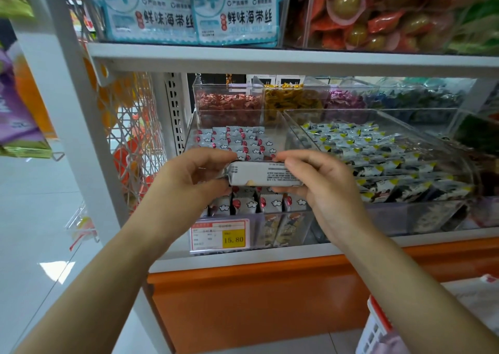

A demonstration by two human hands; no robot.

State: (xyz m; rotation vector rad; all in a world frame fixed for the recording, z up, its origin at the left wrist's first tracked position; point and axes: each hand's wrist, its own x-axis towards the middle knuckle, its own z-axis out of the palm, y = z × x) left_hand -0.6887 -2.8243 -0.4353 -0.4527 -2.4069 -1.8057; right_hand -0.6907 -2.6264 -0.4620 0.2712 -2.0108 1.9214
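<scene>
Outstretched left hand [193, 177] and right hand [322, 191] pinch packet [259, 174] ends.

I hold one packet [263, 174] in two grips, my left grip [186, 181] and right grip [321, 189]. Near me are two big clear bins, the left bin [297, 227] and the right bin [391, 216]. Farther back I count four tubs: red tub [226, 102], yellow tub [291, 97], purple tub [345, 100], blue tub [405, 97]. Up top, two seaweed bags [151, 11]. One price tag [218, 235].
</scene>
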